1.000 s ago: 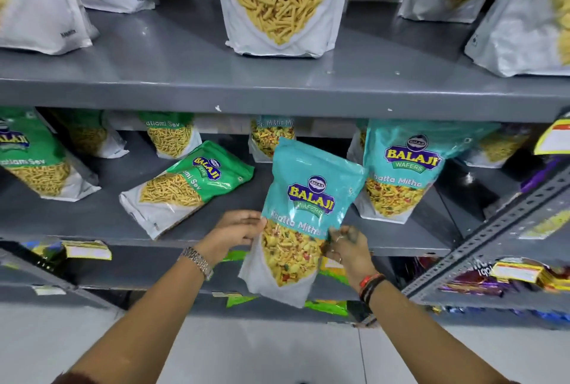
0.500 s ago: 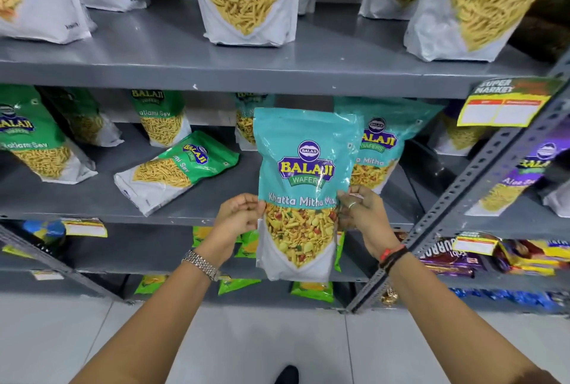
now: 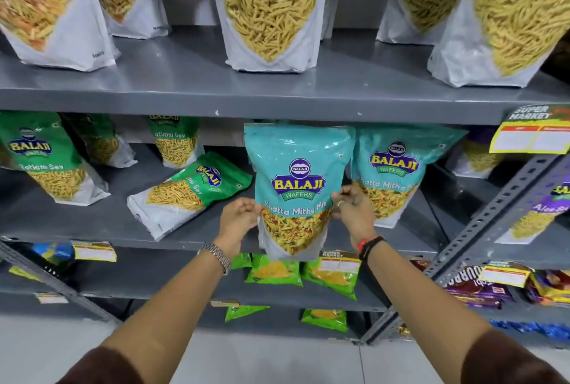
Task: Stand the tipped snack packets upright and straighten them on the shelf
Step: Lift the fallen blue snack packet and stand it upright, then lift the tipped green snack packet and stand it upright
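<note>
A teal Khatta Mitha Mix packet (image 3: 296,180) is held upright at the front edge of the grey middle shelf (image 3: 101,223). My left hand (image 3: 239,218) grips its left side and my right hand (image 3: 354,209) grips its right side. Its bottom hangs just past the shelf's front edge. A second teal packet (image 3: 398,167) stands right behind it to the right. To the left a green Ratlami Sev packet (image 3: 188,192) lies tipped flat on the shelf, top pointing right.
Green sev packets (image 3: 46,158) stand at the left of the middle shelf. Large sev pouches (image 3: 271,10) line the upper shelf (image 3: 277,100) close overhead. A slanted grey upright (image 3: 481,229) stands at the right. Small green packets (image 3: 274,269) sit on the lower shelf.
Both hands have turned the teal packet from tilted to upright and lifted it toward the middle shelf, next to the other teal packet. The view has tilted upward.
</note>
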Action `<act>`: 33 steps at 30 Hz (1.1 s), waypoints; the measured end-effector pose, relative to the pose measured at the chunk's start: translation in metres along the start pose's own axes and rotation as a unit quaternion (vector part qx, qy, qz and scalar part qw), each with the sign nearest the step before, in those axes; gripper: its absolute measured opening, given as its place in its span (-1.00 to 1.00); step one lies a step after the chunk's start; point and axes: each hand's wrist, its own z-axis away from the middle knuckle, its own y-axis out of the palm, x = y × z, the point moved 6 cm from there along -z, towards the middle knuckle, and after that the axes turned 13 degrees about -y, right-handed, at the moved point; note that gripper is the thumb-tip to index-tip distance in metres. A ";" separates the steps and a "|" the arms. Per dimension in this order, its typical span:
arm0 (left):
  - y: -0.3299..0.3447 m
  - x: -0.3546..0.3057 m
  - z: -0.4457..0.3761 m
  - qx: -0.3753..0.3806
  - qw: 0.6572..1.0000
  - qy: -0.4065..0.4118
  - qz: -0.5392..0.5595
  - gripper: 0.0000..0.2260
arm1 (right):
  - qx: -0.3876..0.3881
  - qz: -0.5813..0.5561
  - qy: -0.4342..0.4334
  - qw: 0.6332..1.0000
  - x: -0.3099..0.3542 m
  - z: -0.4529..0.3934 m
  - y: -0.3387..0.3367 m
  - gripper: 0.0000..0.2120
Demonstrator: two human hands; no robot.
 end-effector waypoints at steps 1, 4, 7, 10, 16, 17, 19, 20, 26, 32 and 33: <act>0.000 -0.008 -0.012 -0.002 1.000 0.011 -0.001 -0.85 | -0.011 -0.001 -0.010 1.000 0.002 -0.010 0.007 -0.75; -0.003 -0.031 -0.048 -0.055 0.997 0.044 -0.040 -0.94 | -0.034 -0.013 -0.042 0.998 0.003 -0.041 0.026 -0.73; -0.002 -0.048 -0.071 -0.101 0.988 0.070 -0.094 -0.94 | -0.057 -0.011 -0.040 0.998 -0.002 -0.064 0.042 -0.73; -0.003 -0.048 -0.092 -0.090 0.990 0.067 -0.091 -0.91 | -0.076 -0.005 -0.032 0.997 -0.011 -0.075 0.055 -0.75; -0.015 -0.049 -0.119 0.001 0.986 0.111 -0.128 -0.82 | -0.171 0.010 -0.021 0.985 -0.019 -0.067 0.063 -0.77; -0.021 -0.051 -0.121 0.014 0.983 0.125 -0.133 -0.81 | -0.191 0.015 -0.006 0.981 -0.028 -0.059 0.061 -0.78; -0.042 -0.056 -0.129 0.018 0.979 0.150 -0.137 -0.81 | -0.223 0.038 0.043 0.973 -0.051 -0.039 0.057 -0.79; -0.055 -0.061 -0.133 0.012 0.974 0.168 -0.153 -0.81 | -0.231 0.042 0.068 0.970 -0.062 -0.027 0.060 -0.81; -0.147 -0.083 -0.154 -0.045 0.952 0.225 -0.202 -0.84 | -0.135 0.026 0.192 0.972 -0.085 0.025 0.133 -0.81; -0.207 -0.055 -0.195 -0.050 0.928 0.030 -0.369 -0.72 | 0.004 -0.090 0.260 0.962 -0.083 0.030 0.248 -0.89; -0.210 -0.053 -0.197 -0.044 0.925 0.002 -0.377 -0.68 | 0.017 -0.104 0.269 0.957 -0.081 0.032 0.265 -0.91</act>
